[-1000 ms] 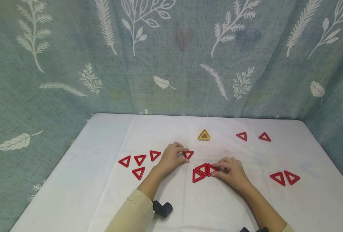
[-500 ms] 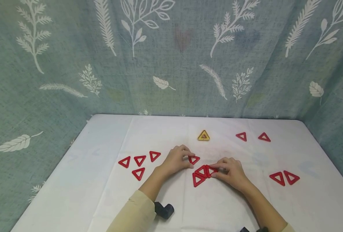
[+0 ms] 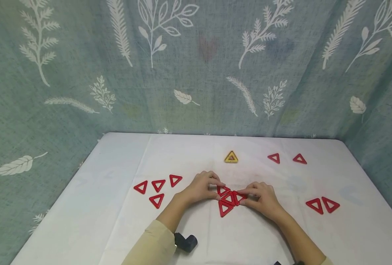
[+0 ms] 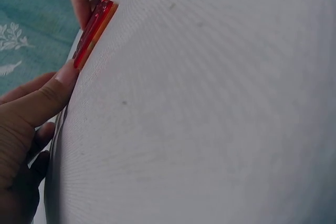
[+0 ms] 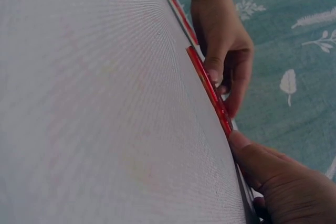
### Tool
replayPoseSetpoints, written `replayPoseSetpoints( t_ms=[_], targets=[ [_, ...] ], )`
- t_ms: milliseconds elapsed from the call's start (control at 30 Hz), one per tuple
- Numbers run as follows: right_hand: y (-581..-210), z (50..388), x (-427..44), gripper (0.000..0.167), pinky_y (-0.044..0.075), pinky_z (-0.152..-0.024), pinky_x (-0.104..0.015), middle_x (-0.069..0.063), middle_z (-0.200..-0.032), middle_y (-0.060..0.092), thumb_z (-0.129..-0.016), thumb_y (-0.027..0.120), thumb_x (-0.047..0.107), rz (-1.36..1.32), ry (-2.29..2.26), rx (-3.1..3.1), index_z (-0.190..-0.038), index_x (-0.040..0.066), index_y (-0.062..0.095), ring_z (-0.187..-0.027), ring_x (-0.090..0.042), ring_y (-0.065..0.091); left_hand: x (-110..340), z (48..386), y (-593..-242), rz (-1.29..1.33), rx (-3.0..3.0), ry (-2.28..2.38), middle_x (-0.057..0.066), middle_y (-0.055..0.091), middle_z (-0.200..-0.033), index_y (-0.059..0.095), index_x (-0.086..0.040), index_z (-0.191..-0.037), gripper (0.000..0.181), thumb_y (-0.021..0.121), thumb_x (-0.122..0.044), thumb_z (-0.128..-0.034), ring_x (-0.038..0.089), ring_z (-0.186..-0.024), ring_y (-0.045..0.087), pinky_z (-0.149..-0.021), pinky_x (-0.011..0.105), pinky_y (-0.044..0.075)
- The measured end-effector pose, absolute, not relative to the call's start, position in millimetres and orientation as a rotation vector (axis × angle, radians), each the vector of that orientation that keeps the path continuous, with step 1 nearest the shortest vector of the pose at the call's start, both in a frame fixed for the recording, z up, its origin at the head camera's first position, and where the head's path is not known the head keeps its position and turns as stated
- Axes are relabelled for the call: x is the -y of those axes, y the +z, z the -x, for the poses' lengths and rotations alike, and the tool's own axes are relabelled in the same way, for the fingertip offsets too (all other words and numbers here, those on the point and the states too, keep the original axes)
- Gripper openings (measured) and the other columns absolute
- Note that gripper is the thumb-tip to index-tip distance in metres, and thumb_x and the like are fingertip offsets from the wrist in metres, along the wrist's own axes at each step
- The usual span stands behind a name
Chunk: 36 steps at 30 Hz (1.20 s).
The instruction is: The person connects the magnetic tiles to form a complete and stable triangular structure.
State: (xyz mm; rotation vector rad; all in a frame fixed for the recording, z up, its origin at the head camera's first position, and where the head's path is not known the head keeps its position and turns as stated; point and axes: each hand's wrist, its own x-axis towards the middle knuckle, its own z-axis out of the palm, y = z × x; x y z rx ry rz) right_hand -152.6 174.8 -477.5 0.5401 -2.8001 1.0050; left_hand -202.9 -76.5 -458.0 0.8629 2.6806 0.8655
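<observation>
Four red triangle frames lie together at mid-table. My left hand [image 3: 202, 188] pinches the upper-left triangle [image 3: 222, 190] between thumb and fingers, against the middle triangle [image 3: 228, 199]. My right hand [image 3: 262, 198] pinches the right-hand triangle [image 3: 239, 198], which touches the middle one. Below lies another triangle [image 3: 225, 208], touched by neither hand. Seen edge-on in the left wrist view, the red pieces [image 4: 94, 34] lie between the two hands' fingertips. The right wrist view also shows the red pieces [image 5: 210, 92] edge-on, a thumb at their near end.
Several red triangles [image 3: 158, 185] lie on the left of the white table [image 3: 83, 217]. Two red triangles [image 3: 315, 205] lie at the right, two more [image 3: 274, 158] at the back right. A yellow triangle [image 3: 231, 157] stands out at the back centre. A patterned curtain [image 3: 182, 73] hangs behind.
My left hand has moved right and toward me, bringing its triangle from apart to against the group. The lower and middle triangles have shifted slightly toward me. My right hand has barely moved.
</observation>
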Motion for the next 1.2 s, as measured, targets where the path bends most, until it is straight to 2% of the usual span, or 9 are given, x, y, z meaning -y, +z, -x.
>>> replayPoseSetpoints(
  t_ms=[333, 567, 833, 1067, 1200],
  targets=[
    [-479, 152, -173, 0.035, 0.035, -0.077, -0.037, 0.009, -0.091, 0.063, -0.07, 0.083, 0.029, -0.529, 1.004, 2.777, -0.104, 0.024, 0.074, -0.087, -0.011, 0.05, 80, 197, -459, -0.811, -2.659, 0.905, -0.006, 0.055, -0.113, 0.067, -0.024, -0.119, 0.04, 0.075, -0.032, -0.0799, 0.012, -0.106, 0.045, -0.089, 0.033, 0.035],
    [-478, 147, -168, 0.039, 0.036, -0.078, -0.039, 0.005, -0.094, 0.065, -0.07, 0.083, 0.026, -0.408, 1.049, 2.747, -0.106, 0.017, 0.073, -0.086, -0.012, 0.053, 82, 191, -462, -0.705, -2.71, 0.963, -0.007, 0.054, -0.106, 0.069, -0.024, -0.114, 0.039, 0.076, -0.036, -0.0778, 0.012, -0.103, 0.045, -0.087, 0.033, 0.037],
    [-481, 137, -159, 0.047, 0.03, -0.075, -0.037, 0.001, -0.094, 0.061, -0.064, 0.086, 0.034, -0.289, 0.947, 2.712, -0.106, 0.016, 0.072, -0.084, -0.015, 0.045, 85, 184, -466, -0.683, -2.767, 0.972, -0.004, 0.053, -0.109, 0.068, -0.023, -0.116, 0.052, 0.082, -0.04, -0.0696, 0.014, -0.104, 0.044, -0.088, 0.036, 0.037],
    [-477, 133, -154, 0.05, 0.031, -0.075, -0.039, -0.004, -0.094, 0.06, -0.064, 0.087, 0.034, -0.19, 0.911, 2.699, -0.106, 0.012, 0.072, -0.084, -0.019, 0.046, 79, 176, -472, -0.709, -2.898, 1.004, -0.004, 0.054, -0.107, 0.068, -0.021, -0.115, 0.054, 0.082, -0.043, -0.0679, 0.013, -0.101, 0.046, -0.088, 0.036, 0.036],
    [-478, 133, -153, 0.051, 0.032, -0.075, -0.038, -0.004, -0.094, 0.058, -0.064, 0.086, 0.034, -0.146, 0.902, 2.717, -0.108, 0.011, 0.071, -0.083, -0.019, 0.046, 75, 167, -474, -0.614, -2.994, 1.017, -0.003, 0.054, -0.106, 0.068, -0.018, -0.114, 0.054, 0.082, -0.043, -0.0674, 0.015, -0.1, 0.046, -0.088, 0.037, 0.036]
  ],
)
